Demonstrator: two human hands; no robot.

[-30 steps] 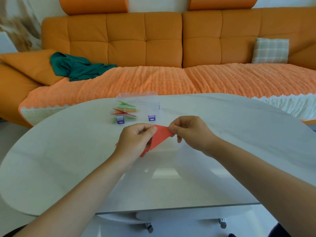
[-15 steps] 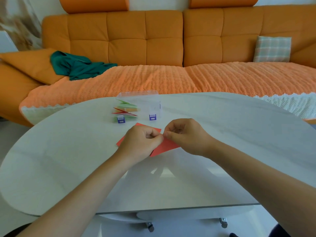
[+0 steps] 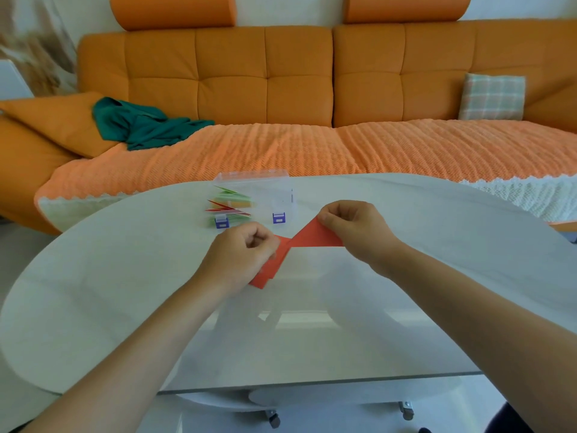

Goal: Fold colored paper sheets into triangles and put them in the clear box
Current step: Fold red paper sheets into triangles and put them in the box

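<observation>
I hold the red paper (image 3: 312, 239) with both of my grips. My left grip (image 3: 246, 254) has its fingers curled and pinches the left part of the paper. My right grip (image 3: 352, 226) has its fingers curled too and pinches the top of the right part. The paper runs between my two grips and looks thin in the middle, like a bow. One end sticks out under my left grip, low over the white desk (image 3: 125, 292). I cannot tell if it touches the desk.

The clear box (image 3: 282, 195) stands on the desk just behind my left grip. Folded triangles (image 3: 229, 204) in red, green and orange lie in its left side. Behind the desk is an orange sofa (image 3: 265, 98) with a green cloth (image 3: 143, 126) and a checked pillow (image 3: 491, 96) on it.
</observation>
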